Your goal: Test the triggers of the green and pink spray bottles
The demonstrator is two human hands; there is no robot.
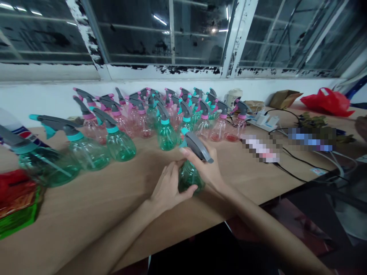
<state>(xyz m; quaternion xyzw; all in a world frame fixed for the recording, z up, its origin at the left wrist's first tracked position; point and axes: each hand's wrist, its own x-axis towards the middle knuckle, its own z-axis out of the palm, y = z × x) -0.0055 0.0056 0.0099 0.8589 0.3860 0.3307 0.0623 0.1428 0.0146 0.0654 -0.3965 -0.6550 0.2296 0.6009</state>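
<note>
A green spray bottle (190,179) with a grey and teal trigger head stands upright at the table's near side, between my two hands. My left hand (169,185) is wrapped round the bottle's lower body from the left, thumb across its front. Higher up, my right hand (209,164) grips the neck and the trigger head from the right; some of its fingers are hidden behind the bottle. Another green spray bottle (167,133) stands just beyond, apart from my hands.
Several pink spray bottles (143,122) and green ones crowd the table (120,206) toward the wall. Green bottles (91,151) line the left. A power strip (263,120), cables and a red plastic bag (328,102) lie right. At the left edge sits a red-and-green package (20,206).
</note>
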